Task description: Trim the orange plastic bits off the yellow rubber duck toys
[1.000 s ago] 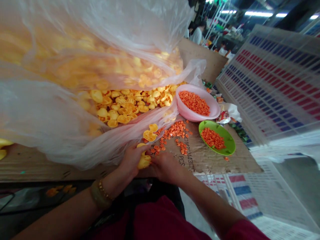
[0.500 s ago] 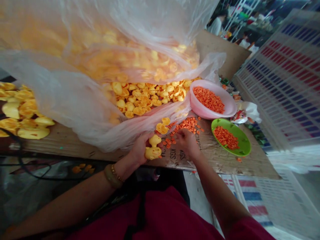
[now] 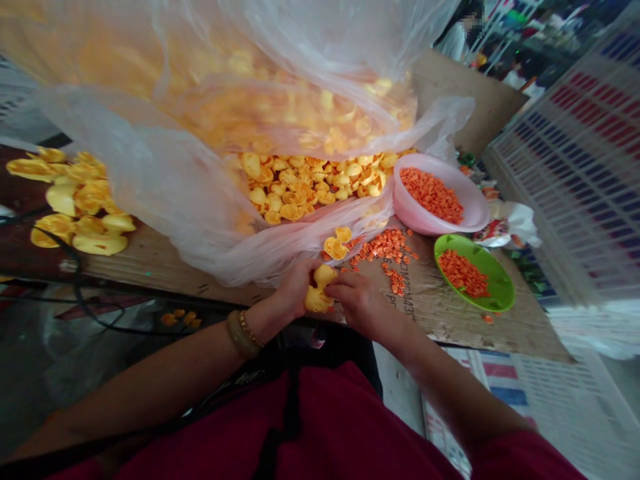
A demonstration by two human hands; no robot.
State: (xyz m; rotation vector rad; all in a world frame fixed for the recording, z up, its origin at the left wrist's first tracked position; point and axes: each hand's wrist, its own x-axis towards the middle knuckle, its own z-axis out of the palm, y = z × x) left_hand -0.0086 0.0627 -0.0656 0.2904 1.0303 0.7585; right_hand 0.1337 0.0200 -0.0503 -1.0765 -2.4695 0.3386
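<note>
Yellow, a toy duck (image 3: 319, 300) sits in the curled fingers of the left hand (image 3: 291, 291), over the near edge of the surface (image 3: 450, 323); the right hand (image 3: 367, 305) rests bunched fingers against it, whether gripping I cannot tell.

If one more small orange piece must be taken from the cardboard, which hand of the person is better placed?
Probably the right hand: it lies nearer the loose orange pieces, though it appears to touch the yellow duck-shaped piece that the left hand holds.
</note>
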